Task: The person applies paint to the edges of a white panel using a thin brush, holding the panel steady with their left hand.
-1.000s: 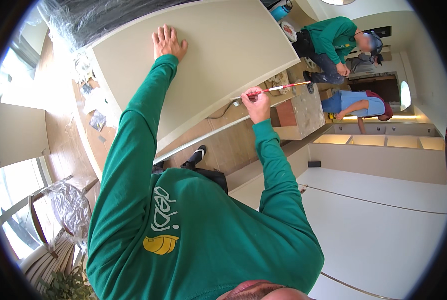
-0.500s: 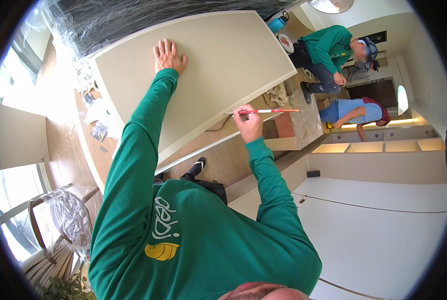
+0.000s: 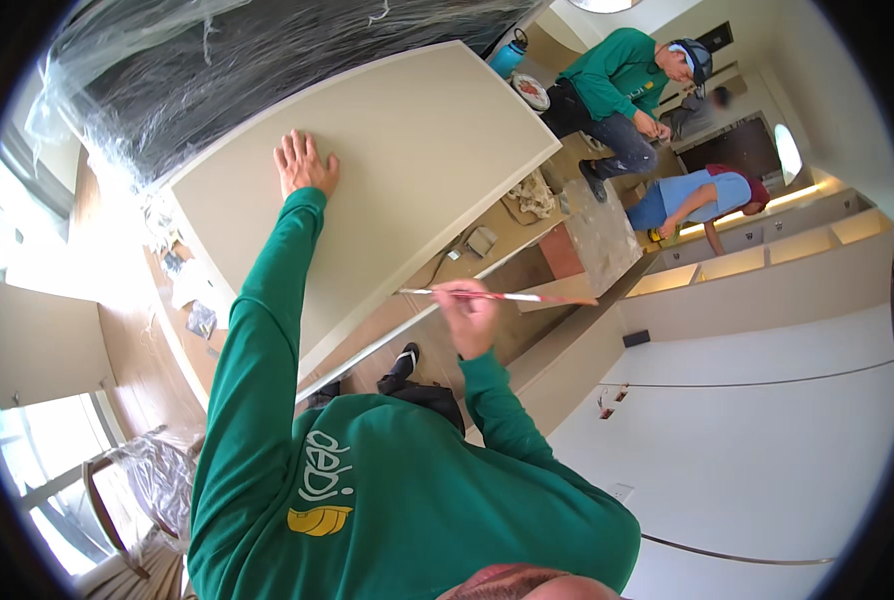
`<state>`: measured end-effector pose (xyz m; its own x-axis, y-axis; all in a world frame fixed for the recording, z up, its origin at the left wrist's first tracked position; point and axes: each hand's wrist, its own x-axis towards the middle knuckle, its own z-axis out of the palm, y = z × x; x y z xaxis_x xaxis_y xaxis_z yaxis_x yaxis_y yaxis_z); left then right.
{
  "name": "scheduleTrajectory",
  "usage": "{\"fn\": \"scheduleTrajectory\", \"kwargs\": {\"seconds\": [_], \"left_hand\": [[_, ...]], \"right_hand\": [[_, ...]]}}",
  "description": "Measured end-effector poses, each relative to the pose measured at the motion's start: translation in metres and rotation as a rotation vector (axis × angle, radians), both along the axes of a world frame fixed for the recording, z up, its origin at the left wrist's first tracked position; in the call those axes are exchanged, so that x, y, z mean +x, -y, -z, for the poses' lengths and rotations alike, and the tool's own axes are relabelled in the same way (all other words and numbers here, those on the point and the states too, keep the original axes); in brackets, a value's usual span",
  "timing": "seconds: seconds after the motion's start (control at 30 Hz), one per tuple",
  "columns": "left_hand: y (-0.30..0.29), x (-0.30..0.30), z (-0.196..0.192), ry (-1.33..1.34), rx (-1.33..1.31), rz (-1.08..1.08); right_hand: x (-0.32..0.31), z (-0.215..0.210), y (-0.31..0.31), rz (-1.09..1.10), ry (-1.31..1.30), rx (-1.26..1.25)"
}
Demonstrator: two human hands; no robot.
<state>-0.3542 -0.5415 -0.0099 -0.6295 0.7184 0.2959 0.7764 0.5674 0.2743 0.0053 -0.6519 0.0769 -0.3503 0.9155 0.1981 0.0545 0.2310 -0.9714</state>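
Note:
My left hand (image 3: pixel 305 165) lies flat with its fingers spread on a large beige panel (image 3: pixel 397 170), near its far left part. Between the fingers of my right hand (image 3: pixel 467 312) is a thin, red-and-white-handled paintbrush (image 3: pixel 517 296). Its narrow tip points left, at the near edge of the panel; whether it touches the edge I cannot tell. The handle's other end sticks out to the right.
Plastic sheeting (image 3: pixel 267 70) covers a dark surface behind the panel. A blue bottle (image 3: pixel 508 55) and a round tub (image 3: pixel 530 92) stand by its far right corner. Crumpled rags (image 3: pixel 532 195) lie to the right. One person in green (image 3: pixel 612 80) sits nearby; another in blue (image 3: pixel 692 200) bends at lit shelves.
My right hand has moved left and nearer to me along the panel's edge, with the paintbrush in it. The whole view has shifted; my left hand stays flat on the panel.

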Motion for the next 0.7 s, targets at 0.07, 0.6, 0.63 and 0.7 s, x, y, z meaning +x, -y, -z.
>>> {"fn": "scheduleTrajectory", "kwargs": {"seconds": [0.07, 0.6, 0.63, 0.7], "left_hand": [[0.0, 0.004, -0.004, -0.004, -0.016, 0.007], [-0.004, 0.005, 0.001, -0.069, -0.009, 0.002], [-0.011, 0.008, -0.004, -0.067, 0.002, 0.014], [-0.007, 0.004, 0.001, -0.073, -0.008, 0.002]], "right_hand": [[0.028, 0.011, -0.012, 0.266, -0.154, -0.024], [0.166, 0.202, -0.228, 0.52, -0.215, -0.265], [0.171, 0.229, -0.25, 0.505, -0.184, -0.191], [0.166, 0.25, -0.266, 0.464, -0.058, -0.119]]}}
